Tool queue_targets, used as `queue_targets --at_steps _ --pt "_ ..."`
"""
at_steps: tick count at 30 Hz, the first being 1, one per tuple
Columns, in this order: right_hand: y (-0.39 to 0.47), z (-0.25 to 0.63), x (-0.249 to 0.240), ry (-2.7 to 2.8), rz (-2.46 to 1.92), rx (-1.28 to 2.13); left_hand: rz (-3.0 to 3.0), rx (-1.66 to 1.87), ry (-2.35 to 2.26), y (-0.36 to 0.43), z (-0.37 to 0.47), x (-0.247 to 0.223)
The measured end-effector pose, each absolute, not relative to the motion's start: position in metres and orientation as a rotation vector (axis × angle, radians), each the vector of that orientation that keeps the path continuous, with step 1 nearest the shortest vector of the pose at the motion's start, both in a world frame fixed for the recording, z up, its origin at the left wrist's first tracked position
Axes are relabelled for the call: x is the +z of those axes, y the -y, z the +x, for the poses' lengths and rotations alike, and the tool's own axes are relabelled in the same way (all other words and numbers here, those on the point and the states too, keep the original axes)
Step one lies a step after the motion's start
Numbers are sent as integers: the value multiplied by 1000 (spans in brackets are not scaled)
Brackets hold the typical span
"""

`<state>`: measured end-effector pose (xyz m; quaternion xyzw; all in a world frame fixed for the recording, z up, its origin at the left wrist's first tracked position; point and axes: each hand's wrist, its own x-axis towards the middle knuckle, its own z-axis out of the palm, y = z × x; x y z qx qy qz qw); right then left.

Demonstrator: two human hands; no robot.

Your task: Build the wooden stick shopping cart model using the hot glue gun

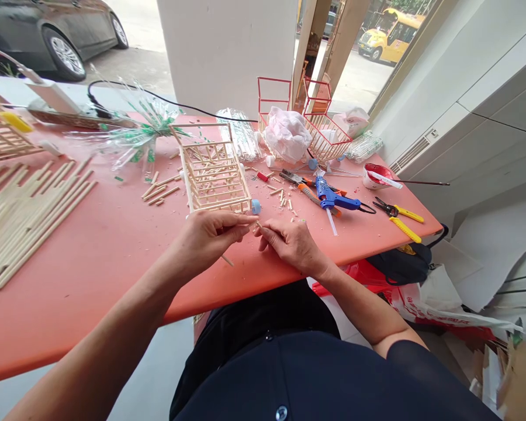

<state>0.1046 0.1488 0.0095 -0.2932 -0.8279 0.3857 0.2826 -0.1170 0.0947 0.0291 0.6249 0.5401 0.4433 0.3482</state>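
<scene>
Close to the table's front edge, my left hand (210, 237) and my right hand (291, 242) meet almost fingertip to fingertip. Between them shows the end of a short wooden stick (257, 225), pinched by my right thumb and index finger. My left thumb and fingers are closed at the same spot; what they grip is too small to make out. Under my left hand the end of another thin stick (228, 260) pokes out. Just beyond stands a small cart frame of wooden sticks (214, 169), with a blue bottle cap (256, 206) at its lower corner.
Long sticks (35, 216) lie at left; cut pieces (160, 190) lie centrally. A blue glue gun (335, 196), pliers (296, 177), yellow-handled wire strippers (401, 217) and a red-stained cup (377, 175) are at right. Red-edged carts (326, 131) and a crumpled plastic bag (288, 134) stand behind.
</scene>
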Motion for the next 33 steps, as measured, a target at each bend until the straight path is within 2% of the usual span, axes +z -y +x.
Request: queue_targets --at_steps 5,9,13,15,18,21,27,33 --pt "-138 114 15 2187 -879 941 1584 1163 -1408 -92 -118 35" --pt "-135 145 52 2120 -973 647 1556 1144 -1428 -91 -116 36" --pt "-198 183 87 1997 -1199 129 1563 1143 -1411 -91 -114 37" --pt "-247 196 90 2021 -1414 -4 1561 1144 -1399 -92 -113 37" --pt "-306 201 80 2101 -1713 51 1566 1149 -1390 -93 -113 36" --pt "-334 195 68 2228 -1794 57 1581 1156 -1388 -93 -114 32" --pt "-345 179 64 2428 -1912 -65 1599 1147 -1397 -92 -115 32" --pt "-345 182 70 2335 -1882 -107 1603 1151 -1381 -91 -115 33"
